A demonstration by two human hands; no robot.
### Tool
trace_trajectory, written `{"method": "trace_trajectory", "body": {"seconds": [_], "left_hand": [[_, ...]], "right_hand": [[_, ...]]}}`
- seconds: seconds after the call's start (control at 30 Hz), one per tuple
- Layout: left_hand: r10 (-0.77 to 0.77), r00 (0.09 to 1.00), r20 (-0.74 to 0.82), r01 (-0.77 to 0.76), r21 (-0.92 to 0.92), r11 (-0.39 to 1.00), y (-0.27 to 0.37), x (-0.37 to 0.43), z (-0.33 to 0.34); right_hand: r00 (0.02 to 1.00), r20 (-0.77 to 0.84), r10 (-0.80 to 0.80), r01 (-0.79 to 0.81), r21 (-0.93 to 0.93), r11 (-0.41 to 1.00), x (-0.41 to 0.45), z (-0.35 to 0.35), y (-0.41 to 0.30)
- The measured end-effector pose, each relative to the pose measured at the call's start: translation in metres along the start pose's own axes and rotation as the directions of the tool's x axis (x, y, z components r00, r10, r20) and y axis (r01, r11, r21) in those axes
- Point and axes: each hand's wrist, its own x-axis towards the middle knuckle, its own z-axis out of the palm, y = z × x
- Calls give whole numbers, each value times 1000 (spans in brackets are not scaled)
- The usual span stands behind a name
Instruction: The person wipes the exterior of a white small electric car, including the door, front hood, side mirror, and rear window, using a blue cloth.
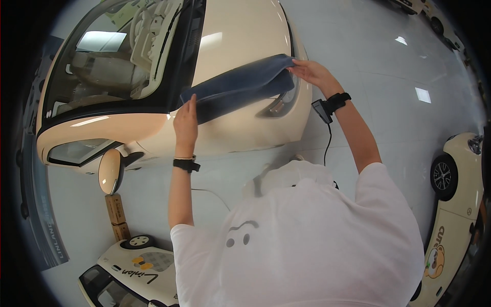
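Observation:
A folded dark blue cloth (238,86) stretches between my two hands above the front of a cream-coloured car. My left hand (185,124) grips its end near the base of the windscreen (111,57). At the other end, by the headlight (282,103), my right hand (312,75) pinches a corner of the cloth between thumb and fingers. Below the cloth lie the glossy bonnet (245,30) and front wing; whether the cloth touches them I cannot tell. Part of the headlight is covered by the cloth.
The car's side mirror (110,172) juts out at the left. Cardboard boxes (117,211) stand behind it. Other cream cars are parked at the lower left (134,268) and right (456,215). A black cable (328,144) hangs from a device (322,110) on my right wrist.

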Motion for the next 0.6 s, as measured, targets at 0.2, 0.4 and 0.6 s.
{"method": "trace_trajectory", "body": {"seconds": [0.2, 0.4, 0.6], "left_hand": [[144, 990, -9, -144, -44, 989, -12, -10, -16], [265, 959, 101, -258, -78, 963, -5, -35, -1], [260, 958, 125, -257, -38, 966, -9, -47, 17]], "right_hand": [[998, 57, -27, 29, -37, 999, -1, -21, 3], [999, 8, 53, -51, -133, 990, 6, -49, 31], [995, -85, 43, -58, -179, 982, 17, -72, 67]]}}
